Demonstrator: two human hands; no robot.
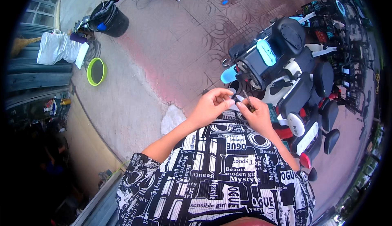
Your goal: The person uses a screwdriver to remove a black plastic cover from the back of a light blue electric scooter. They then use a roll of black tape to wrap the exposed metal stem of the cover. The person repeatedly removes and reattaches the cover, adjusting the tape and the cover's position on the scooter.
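Note:
My left hand (212, 104) and my right hand (258, 115) meet in front of my chest, above a black and white printed shirt. Between the fingertips of both hands sits a small dark and white part (238, 98), too small to tell what it is. A thin dark rod-like tool (247, 98) sticks up from my right hand. Both hands pinch around the small part.
A white and black scooter (281, 69) stands just beyond my hands, with more scooters (326, 120) in a row to the right. On the paved ground at left lie a green basin (96, 71), a black bucket (110, 20) and a white bag (57, 47).

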